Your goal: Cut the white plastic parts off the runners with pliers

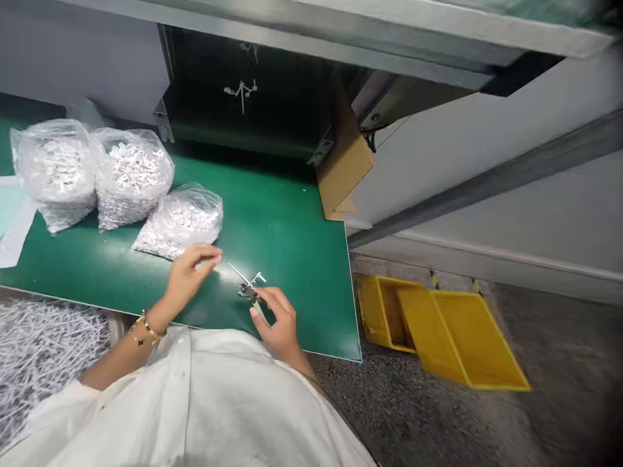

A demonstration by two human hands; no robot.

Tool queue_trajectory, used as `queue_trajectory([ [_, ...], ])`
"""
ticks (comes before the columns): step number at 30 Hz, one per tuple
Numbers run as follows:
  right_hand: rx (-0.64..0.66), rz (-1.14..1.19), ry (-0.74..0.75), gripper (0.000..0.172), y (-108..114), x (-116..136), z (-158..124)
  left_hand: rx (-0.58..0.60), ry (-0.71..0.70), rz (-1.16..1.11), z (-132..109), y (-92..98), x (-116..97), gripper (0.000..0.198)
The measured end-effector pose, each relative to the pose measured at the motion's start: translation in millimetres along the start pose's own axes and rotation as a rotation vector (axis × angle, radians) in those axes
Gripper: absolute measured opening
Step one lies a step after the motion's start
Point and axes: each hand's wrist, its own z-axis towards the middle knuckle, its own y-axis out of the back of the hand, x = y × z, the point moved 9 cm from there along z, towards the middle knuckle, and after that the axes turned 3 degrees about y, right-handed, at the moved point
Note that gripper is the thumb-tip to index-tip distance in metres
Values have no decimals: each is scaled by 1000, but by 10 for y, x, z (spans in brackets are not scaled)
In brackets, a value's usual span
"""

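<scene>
My right hand [278,322] grips a thin, branched white plastic sprue [246,279] between thumb and fingers, low over the green tabletop [292,246]. Small greyish bits [247,291] cluster on it near the fingertips; their exact shape is too small to tell. To the left, my left hand [189,275] is raised in a pinch, its fingertips a short way from the sprue's tip. Whatever lies in that pinch, if anything, I cannot make out. Just behind the left hand lies a clear plastic bag [182,220] of small white parts.
Two more filled bags [134,168] stand at the back left. A heap of white sticks [43,357] lies below the table's left edge. A dark box [243,123] bearing another branched piece [242,91] is at the back. Yellow bins [442,331] sit on the floor at right.
</scene>
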Motion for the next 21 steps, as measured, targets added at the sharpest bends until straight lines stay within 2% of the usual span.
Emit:
queue_trajectory([
  [3, -9, 6, -17, 29, 3, -31, -11, -163, 0, 138, 364, 331, 82, 19],
  [5, -18, 7, -27, 29, 19, -46, -25, -210, -30, 252, 520, 462, 120, 22],
  [7, -34, 3, -32, 29, 54, -58, -46, -217, -68, 369, 585, 505, 148, 23],
  [10, -122, -10, -48, 28, 167, -104, -96, -236, -93, 454, 516, 454, 150, 23],
  [12, -227, -9, -99, 26, 270, -190, -151, -151, -127, 439, 401, 236, 98, 21],
  [15, -378, 22, -215, 27, 387, -370, -257, 192, -223, 377, 132, -387, -31, 21],
  [17, -424, 45, -271, 29, 407, -460, -310, 397, -247, 382, -76, -785, -73, 23],
  [19, -428, 56, -292, 31, 397, -496, -334, 490, -209, 404, -208, -1046, -54, 29],
  [21, -415, 57, -295, 31, 378, -494, -343, 513, -154, 413, -255, -1195, -18, 33],
])
